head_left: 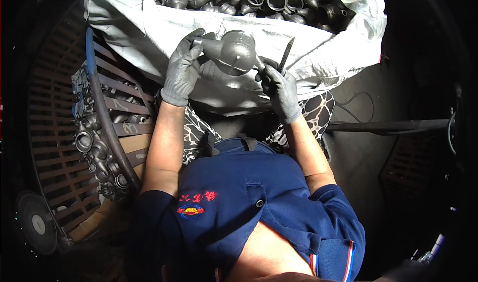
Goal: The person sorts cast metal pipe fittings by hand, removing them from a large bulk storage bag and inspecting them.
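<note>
A grey metal casting [238, 53], with a round bulb and a narrow neck, is held up in front of the white sack. My left hand [183, 70], in a grey glove, grips the neck at its left end. My gloved right hand [279, 85] is closed round a dark, narrow file [287, 54], whose pointed blade sticks up past the fingers. The right fingertips also meet the thin stem at the casting's right end. My palm hides the file's lower part.
Many similar grey castings [276, 2] fill the large white sack [209, 20] ahead. On my left stands a slatted metal basket [94, 88] with more castings [99, 147] in it. A dark bar [393, 126] runs out to the right, and a thin cable [371, 103] lies on the floor.
</note>
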